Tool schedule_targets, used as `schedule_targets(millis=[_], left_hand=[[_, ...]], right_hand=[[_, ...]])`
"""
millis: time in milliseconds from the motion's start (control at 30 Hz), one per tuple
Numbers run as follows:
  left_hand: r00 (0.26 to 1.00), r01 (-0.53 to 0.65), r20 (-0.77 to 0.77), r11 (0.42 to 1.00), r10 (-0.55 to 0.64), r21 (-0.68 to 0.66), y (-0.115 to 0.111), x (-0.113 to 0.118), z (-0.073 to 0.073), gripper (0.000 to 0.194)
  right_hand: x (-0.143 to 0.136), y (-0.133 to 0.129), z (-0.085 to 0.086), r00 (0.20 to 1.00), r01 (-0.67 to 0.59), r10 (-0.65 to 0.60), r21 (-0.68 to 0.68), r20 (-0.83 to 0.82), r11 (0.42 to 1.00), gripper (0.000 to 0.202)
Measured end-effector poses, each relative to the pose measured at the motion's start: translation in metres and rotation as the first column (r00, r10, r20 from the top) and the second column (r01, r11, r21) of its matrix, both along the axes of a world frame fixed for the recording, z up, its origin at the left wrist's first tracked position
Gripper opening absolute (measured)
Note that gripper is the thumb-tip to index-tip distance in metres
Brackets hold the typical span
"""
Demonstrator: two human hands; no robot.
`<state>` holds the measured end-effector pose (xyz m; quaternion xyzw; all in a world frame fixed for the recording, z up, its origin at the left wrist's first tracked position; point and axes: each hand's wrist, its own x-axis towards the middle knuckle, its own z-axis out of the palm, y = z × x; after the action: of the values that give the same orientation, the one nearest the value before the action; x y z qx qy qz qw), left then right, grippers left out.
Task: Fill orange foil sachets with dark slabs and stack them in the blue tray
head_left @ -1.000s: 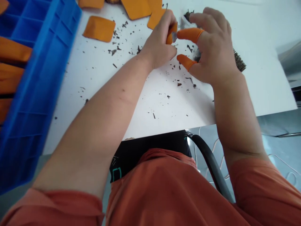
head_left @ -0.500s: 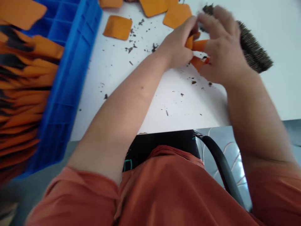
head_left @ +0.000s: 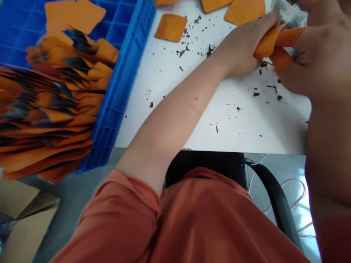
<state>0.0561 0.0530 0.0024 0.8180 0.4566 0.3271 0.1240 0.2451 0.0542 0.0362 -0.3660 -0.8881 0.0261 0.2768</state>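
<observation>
My left hand (head_left: 246, 45) is closed on a folded orange piece (head_left: 267, 42) of thin, flexible sheet, at the upper right over the white table. My right hand (head_left: 320, 58) is closed on the other side of the same piece, where two orange flaps run into its grip. Its fingertips are partly hidden and cut off by the top edge. Just beyond the hands is a blurred whitish-grey thing (head_left: 293, 14) whose kind I cannot make out. A flat, square orange piece (head_left: 171, 27) lies on the table left of my hands.
A blue divided crate (head_left: 128, 62) at the left holds a thick pile of orange and black pieces (head_left: 63, 120). Dark scraps (head_left: 210, 50) are scattered over the white table (head_left: 233, 135). A black chair armrest (head_left: 274, 193) is below its front edge; a cardboard box (head_left: 30, 226) is at lower left.
The view has swung left, showing more of the crate and a cardboard box. Both hands now appear farther right, still on the orange piece. The dark bristly block has left view.
</observation>
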Motion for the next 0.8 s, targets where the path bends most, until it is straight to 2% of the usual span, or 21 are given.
schedule_targets(millis=[100,200,300,367,467,533,600,700,800], left_hand=[[0.997,-0.022,-0.08,1.0,0.021,-0.007,-0.002,0.003,0.005,0.027],[0.975,-0.069,-0.21,0.998,0.067,0.0,-0.008,0.008,0.012,0.033],[0.967,-0.041,-0.252,0.999,0.033,-0.025,-0.013,0.007,0.018,0.032],[0.972,0.018,-0.232,1.0,-0.021,-0.017,-0.011,0.003,0.018,0.03],[0.991,0.073,-0.117,0.996,-0.067,0.053,0.0,0.001,0.007,0.041],[1.0,0.017,-0.008,0.996,-0.016,0.085,0.006,0.001,-0.001,0.054],[0.999,-0.009,0.049,0.996,0.004,0.087,0.007,0.002,-0.002,0.056],[0.997,0.065,-0.05,0.997,-0.063,0.037,-0.006,-0.001,0.013,0.05],[0.976,0.061,-0.208,0.998,-0.063,-0.016,-0.02,-0.005,0.032,0.046]], right_hand=[[0.008,0.013,-0.017,0.986,-0.161,0.156,0.082,0.063,0.984,0.052],[0.012,0.02,-0.027,0.981,-0.182,0.177,0.059,0.083,0.981,0.057],[0.012,0.017,-0.023,0.98,-0.165,0.164,0.006,0.115,0.986,0.058],[0.011,0.012,-0.016,0.976,-0.17,0.172,-0.028,0.136,0.985,0.057],[0.011,0.009,-0.01,0.974,-0.16,0.17,-0.073,0.153,0.984,0.062],[0.011,0.008,-0.009,0.98,-0.137,0.146,-0.075,0.136,0.988,0.067],[0.01,0.008,-0.01,0.985,-0.118,0.123,-0.051,0.122,0.992,0.066],[0.01,0.009,-0.012,0.987,-0.094,0.095,-0.012,0.128,0.996,0.067],[0.009,0.011,-0.013,0.99,-0.078,0.079,-0.011,0.115,0.997,0.071]])
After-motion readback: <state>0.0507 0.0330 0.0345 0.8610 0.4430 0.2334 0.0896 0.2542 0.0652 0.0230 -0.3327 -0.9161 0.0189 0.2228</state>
